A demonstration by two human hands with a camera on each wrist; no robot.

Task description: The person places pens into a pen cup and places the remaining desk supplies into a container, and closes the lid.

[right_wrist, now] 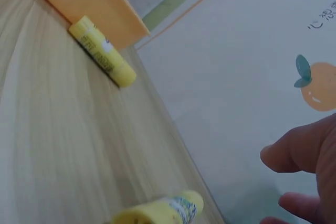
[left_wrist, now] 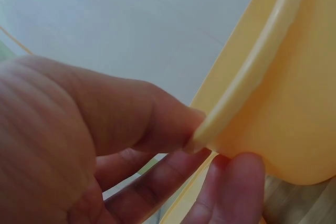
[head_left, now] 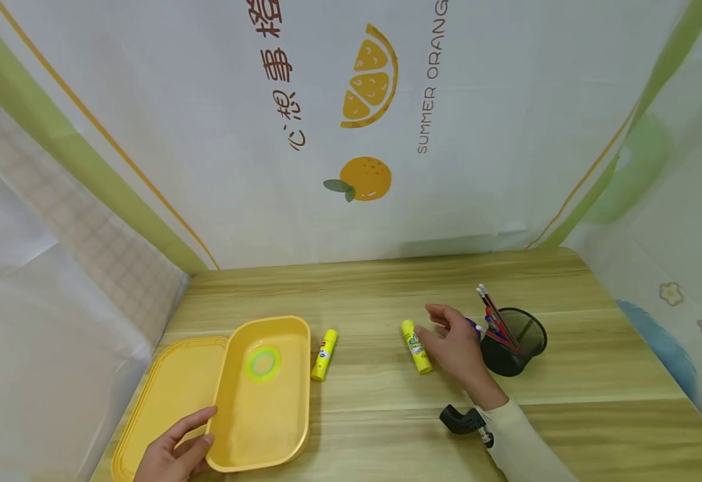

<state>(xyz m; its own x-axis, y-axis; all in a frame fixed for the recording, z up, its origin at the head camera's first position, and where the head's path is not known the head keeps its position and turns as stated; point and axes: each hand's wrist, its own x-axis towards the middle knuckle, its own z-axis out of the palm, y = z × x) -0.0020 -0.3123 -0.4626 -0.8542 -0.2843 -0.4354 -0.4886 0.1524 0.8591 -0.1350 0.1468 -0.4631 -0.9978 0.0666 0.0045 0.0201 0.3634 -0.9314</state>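
At the table's left side, my left hand (head_left: 176, 448) grips the left rim of a yellow plastic box (head_left: 260, 428). Thumb and fingers pinch that edge in the left wrist view, where the box wall (left_wrist: 299, 98) curves away. Inside the box is a green-edged ring of light. My right hand (head_left: 456, 345) hovers beside a yellow glue stick (head_left: 417, 348), fingers loosely bent and holding nothing. A second glue stick (head_left: 324, 355) lies close to the box's right side. The right wrist view shows the nearer glue stick (right_wrist: 173, 211) below the fingers.
A yellow lid (head_left: 172, 402) lies left of the box. Behind my right hand, a black mesh pen holder (head_left: 504, 361) contains pencils and pens (head_left: 495, 321), with a purple item (head_left: 474, 327) partly hidden there. A printed cloth (head_left: 477, 194) hangs along the table's back edge.
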